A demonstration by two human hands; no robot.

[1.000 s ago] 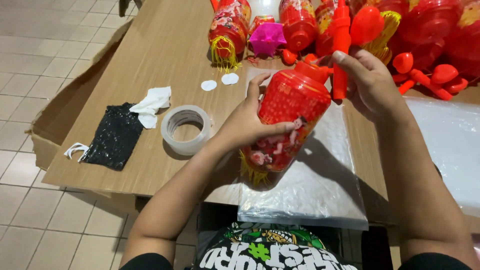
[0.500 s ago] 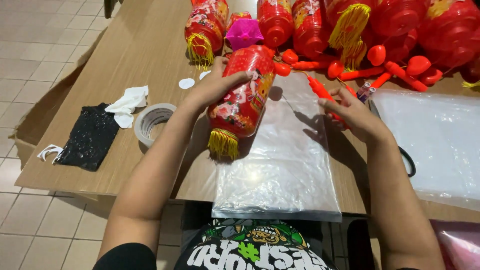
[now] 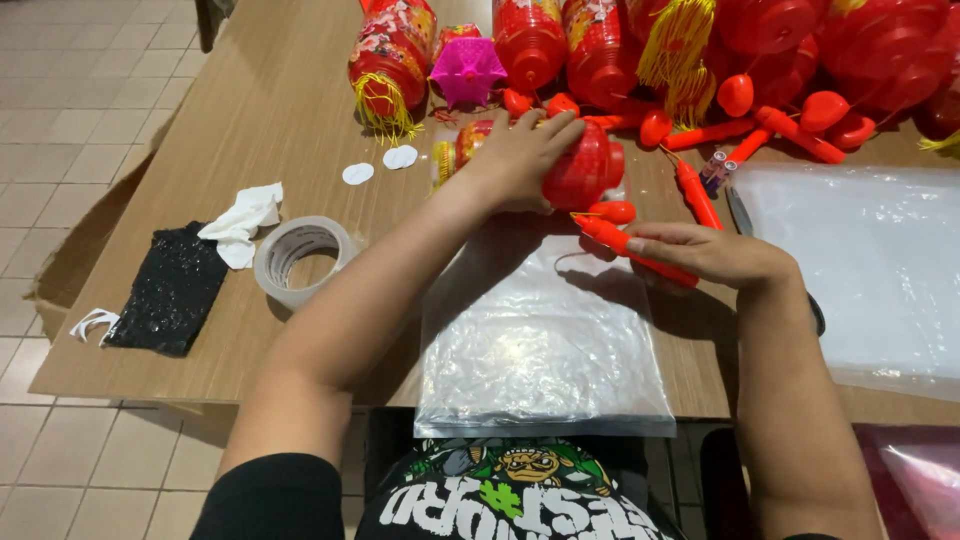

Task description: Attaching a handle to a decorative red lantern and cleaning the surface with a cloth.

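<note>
A red plastic lantern [image 3: 578,172] with a yellow tassel lies on its side on the wooden table [image 3: 250,120], at the far end of a clear plastic bag [image 3: 545,340]. My left hand [image 3: 520,150] rests on top of it, fingers spread over its body. My right hand [image 3: 710,252] grips a long red plastic handle stick [image 3: 625,243] lying just right of the lantern, its tip pointing toward the lantern.
Many more red lanterns [image 3: 600,40] and loose red sticks [image 3: 790,120] crowd the table's far edge, with a pink piece [image 3: 468,70]. A tape roll [image 3: 300,258], white scraps [image 3: 245,215] and a black glittery piece [image 3: 170,290] lie left. More plastic bags [image 3: 860,260] lie right.
My left hand lowered the lantern from an upright hold onto the table and laid it on its side. My right hand let go of its top and took a red stick.
</note>
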